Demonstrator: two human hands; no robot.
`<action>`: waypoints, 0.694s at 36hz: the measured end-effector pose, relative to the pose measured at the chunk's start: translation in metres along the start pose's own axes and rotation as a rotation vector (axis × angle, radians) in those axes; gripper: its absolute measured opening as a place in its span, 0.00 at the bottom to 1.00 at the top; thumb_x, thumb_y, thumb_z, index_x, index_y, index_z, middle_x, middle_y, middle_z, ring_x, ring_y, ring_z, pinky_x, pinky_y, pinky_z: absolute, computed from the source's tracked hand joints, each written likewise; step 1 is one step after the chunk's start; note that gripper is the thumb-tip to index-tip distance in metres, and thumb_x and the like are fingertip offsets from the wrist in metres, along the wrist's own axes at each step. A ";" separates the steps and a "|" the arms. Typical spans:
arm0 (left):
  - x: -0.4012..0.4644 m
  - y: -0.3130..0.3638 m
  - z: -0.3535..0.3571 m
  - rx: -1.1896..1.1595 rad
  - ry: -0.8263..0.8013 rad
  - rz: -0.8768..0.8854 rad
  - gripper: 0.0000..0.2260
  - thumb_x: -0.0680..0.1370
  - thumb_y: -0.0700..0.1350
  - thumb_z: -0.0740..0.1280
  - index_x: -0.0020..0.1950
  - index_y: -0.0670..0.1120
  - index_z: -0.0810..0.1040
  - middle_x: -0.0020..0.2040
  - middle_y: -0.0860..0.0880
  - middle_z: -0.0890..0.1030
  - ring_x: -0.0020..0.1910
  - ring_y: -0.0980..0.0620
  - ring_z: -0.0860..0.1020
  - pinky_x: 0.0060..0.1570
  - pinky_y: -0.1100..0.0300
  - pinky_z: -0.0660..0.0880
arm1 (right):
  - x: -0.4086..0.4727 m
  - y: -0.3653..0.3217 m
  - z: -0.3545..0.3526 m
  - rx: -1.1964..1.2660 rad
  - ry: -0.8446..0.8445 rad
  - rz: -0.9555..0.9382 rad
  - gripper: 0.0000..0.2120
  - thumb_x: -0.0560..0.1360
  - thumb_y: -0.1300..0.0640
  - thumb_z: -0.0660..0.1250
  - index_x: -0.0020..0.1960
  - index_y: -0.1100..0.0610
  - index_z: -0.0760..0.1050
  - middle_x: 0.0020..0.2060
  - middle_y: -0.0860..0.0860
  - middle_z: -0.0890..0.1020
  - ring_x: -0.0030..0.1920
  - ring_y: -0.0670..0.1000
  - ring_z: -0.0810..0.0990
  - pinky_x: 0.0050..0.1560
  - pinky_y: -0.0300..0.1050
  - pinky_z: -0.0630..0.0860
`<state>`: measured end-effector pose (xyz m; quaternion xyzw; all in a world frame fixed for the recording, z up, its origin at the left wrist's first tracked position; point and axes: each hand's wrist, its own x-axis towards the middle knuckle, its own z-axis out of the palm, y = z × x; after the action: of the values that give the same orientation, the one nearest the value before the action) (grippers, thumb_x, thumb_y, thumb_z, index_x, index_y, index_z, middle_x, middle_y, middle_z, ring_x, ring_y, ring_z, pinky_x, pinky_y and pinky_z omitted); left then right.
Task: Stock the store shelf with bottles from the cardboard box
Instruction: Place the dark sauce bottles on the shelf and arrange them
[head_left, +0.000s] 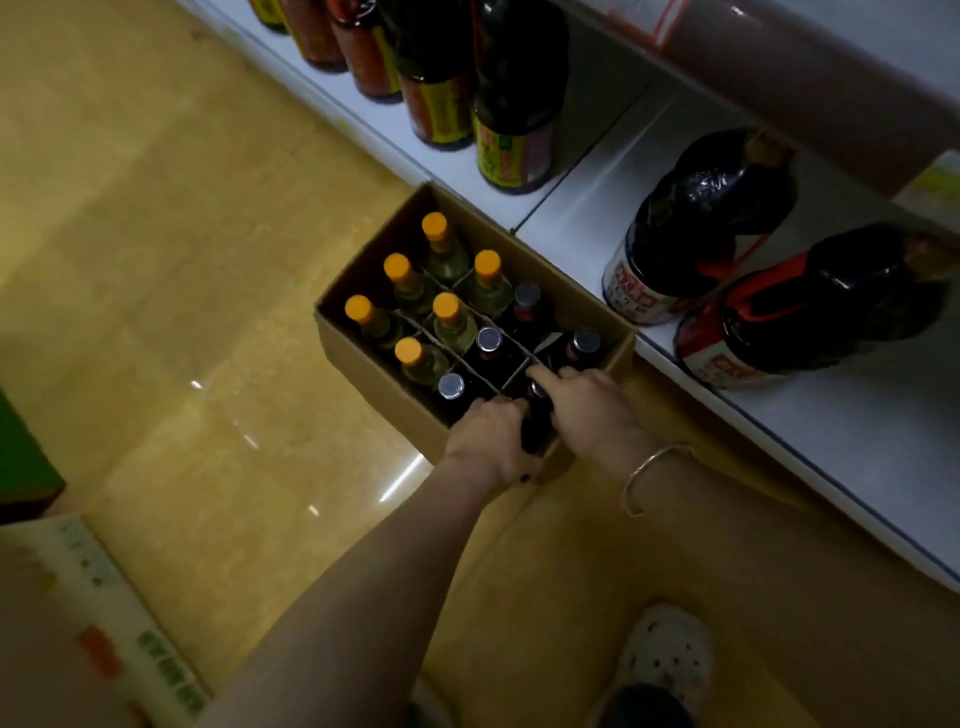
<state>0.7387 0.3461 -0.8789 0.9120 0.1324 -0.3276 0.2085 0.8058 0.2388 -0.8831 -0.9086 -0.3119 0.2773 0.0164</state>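
Note:
An open cardboard box (363, 353) with dividers stands on the floor against the white store shelf (810, 410). It holds several pale bottles with orange caps (447, 309) and several dark bottles with silver caps (488, 340). At the box's near corner, my left hand (491, 439) grips the body of a dark bottle (537, 421). My right hand (587, 402), with a bangle on its wrist, curls over that same bottle's top. The bottle's lower part sits inside the box compartment.
Two large dark jugs (711, 223) lie or lean on the shelf to the right. A row of dark labelled bottles (514, 104) stands on the shelf further back. The floor (156, 260) is glossy yellow tile. A printed carton (104, 623) is at the lower left, my shoe (665, 654) at the bottom.

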 end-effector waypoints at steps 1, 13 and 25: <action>0.000 0.003 0.004 -0.027 0.009 -0.034 0.21 0.71 0.51 0.71 0.63 0.48 0.74 0.57 0.46 0.76 0.57 0.45 0.74 0.54 0.53 0.75 | 0.002 0.001 0.001 0.004 -0.020 -0.008 0.22 0.79 0.62 0.55 0.71 0.51 0.62 0.59 0.57 0.75 0.58 0.60 0.73 0.58 0.47 0.65; 0.004 -0.004 0.019 -0.198 0.081 -0.123 0.18 0.74 0.36 0.65 0.63 0.47 0.75 0.62 0.43 0.74 0.59 0.43 0.75 0.53 0.56 0.73 | 0.033 0.002 0.022 -0.017 0.076 0.038 0.14 0.76 0.62 0.61 0.59 0.51 0.71 0.52 0.53 0.81 0.56 0.56 0.78 0.57 0.50 0.65; -0.004 0.001 0.014 -0.436 0.238 -0.202 0.18 0.79 0.45 0.64 0.68 0.46 0.68 0.60 0.43 0.78 0.59 0.44 0.77 0.56 0.52 0.75 | 0.020 0.017 0.001 0.285 0.173 -0.140 0.10 0.71 0.60 0.68 0.51 0.61 0.73 0.47 0.57 0.79 0.49 0.58 0.77 0.48 0.50 0.74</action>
<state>0.7285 0.3378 -0.8859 0.8597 0.3137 -0.2008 0.3494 0.8278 0.2364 -0.8974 -0.8937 -0.3291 0.2376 0.1911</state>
